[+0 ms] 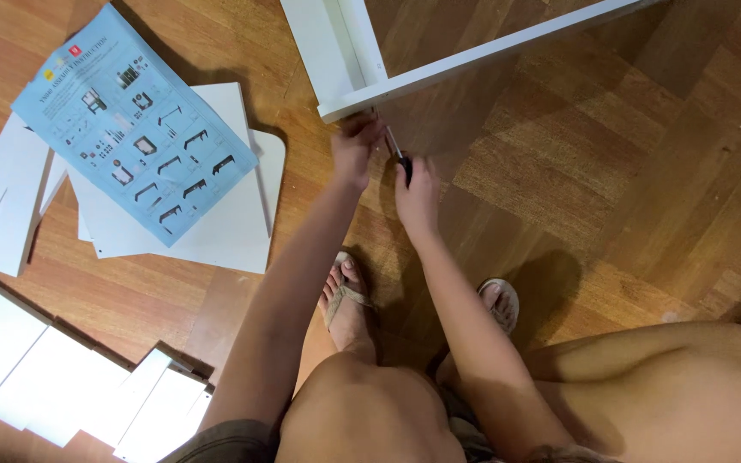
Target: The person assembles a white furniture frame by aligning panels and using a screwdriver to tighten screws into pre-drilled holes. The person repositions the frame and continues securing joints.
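Two bare hands meet at one corner of a white laminated board frame (439, 73) that lies on the brown parquet wood floor (611, 171). The left hand (355, 146) rests its fingers against the corner joint, closed loosely on the board's edge to steady it. The right hand (418, 199) is wrapped tight around the dark handle of a slim metal-shafted screwdriver (398, 154), whose tip angles up into the same corner.

Judging by its flat, square-edged look, the frame is stiff and fairly heavy for its thickness, with a smooth coating that would slide on the polished floor. The corners look like the weak spots, apt to chip or rack while the joint is loose, so a grip close beside the joint seems the safest hold. The screwdriver is light, rigid and narrow; its handle is the only sensible place to hold it.

To the left lies a pale blue printed instruction sheet (135, 120), thin and floppy, spread over several loose white flat panels (216, 214). More white panels in a stacked row (62, 377) sit near the lower left corner. The person's bare knees and feet in tan sandals (349, 296) show below the hands.
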